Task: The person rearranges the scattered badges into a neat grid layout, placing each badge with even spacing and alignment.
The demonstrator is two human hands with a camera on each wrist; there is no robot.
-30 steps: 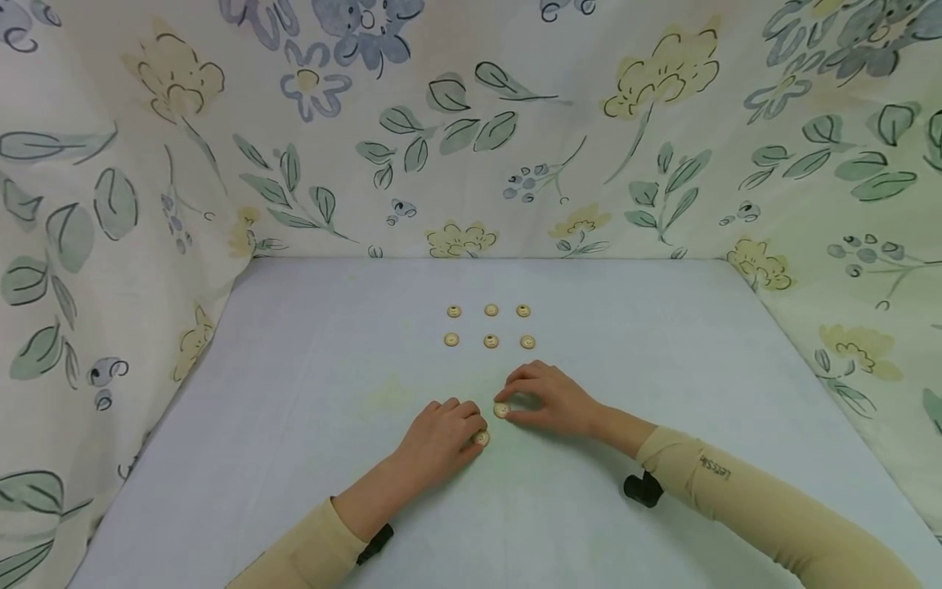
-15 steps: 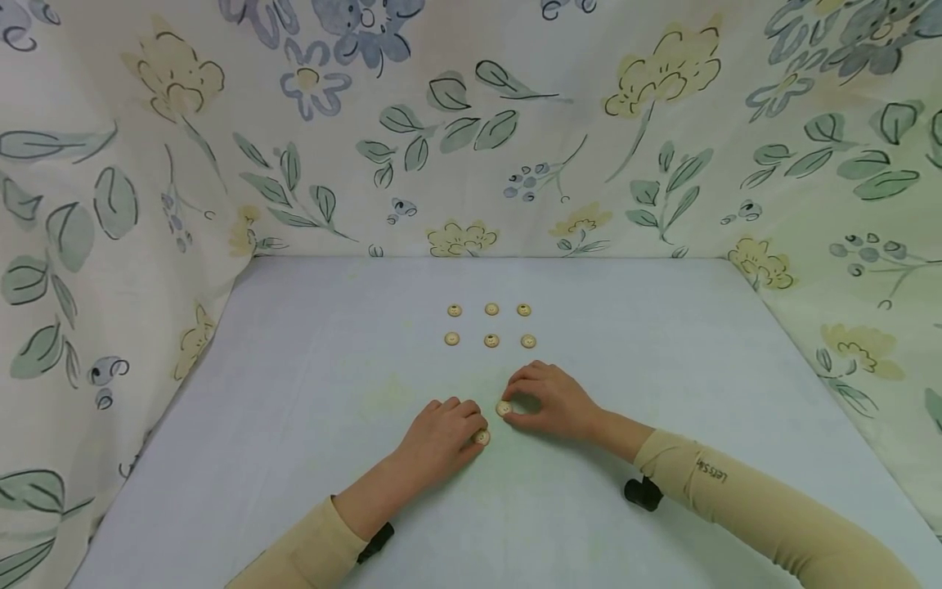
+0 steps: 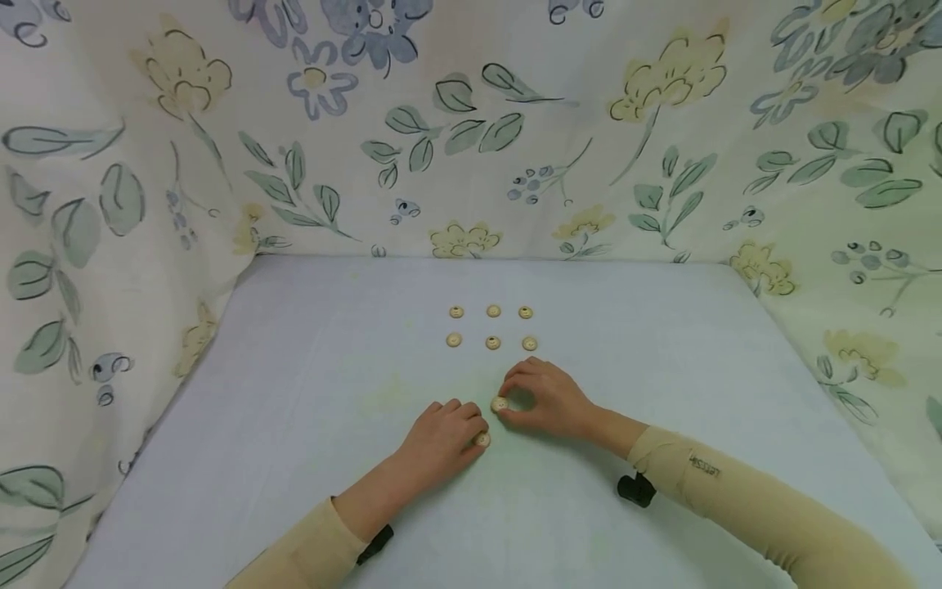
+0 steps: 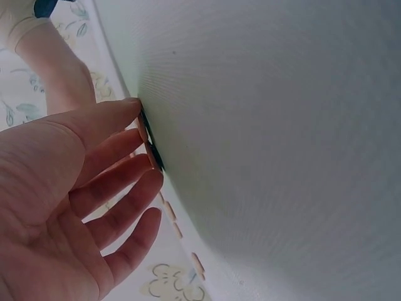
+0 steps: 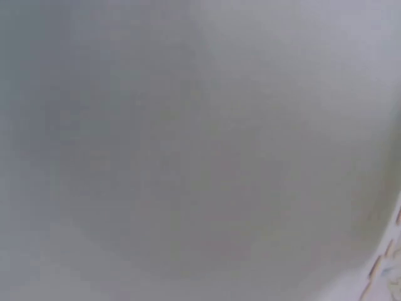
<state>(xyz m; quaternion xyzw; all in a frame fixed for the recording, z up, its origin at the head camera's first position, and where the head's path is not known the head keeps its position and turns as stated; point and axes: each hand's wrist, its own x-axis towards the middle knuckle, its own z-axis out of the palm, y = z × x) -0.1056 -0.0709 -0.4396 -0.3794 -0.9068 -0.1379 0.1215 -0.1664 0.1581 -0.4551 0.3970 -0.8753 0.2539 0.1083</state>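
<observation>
My left hand (image 3: 441,439) lies low over the white table, thumb and fingers pinching a round, pale wooden button (image 3: 482,439) by its edge. In the left wrist view that button (image 4: 146,130) appears edge-on between the thumb and fingertips, dark below. Just beyond and to the right, my right hand (image 3: 552,398) pinches a second wooden button (image 3: 500,404) between thumb and index finger, the two forming a loop. A small gap separates the two held buttons. The right wrist view does not include the right hand.
Several similar buttons lie farther back in two rows, such as a back-row button (image 3: 494,311) and a front-row button (image 3: 493,343). Floral cloth (image 3: 441,188) hangs behind and along both sides of the white table (image 3: 331,343).
My right hand has shifted slightly left and away from me, still pinching its button. The left hand stays in place with its button. The head view has shifted slightly.
</observation>
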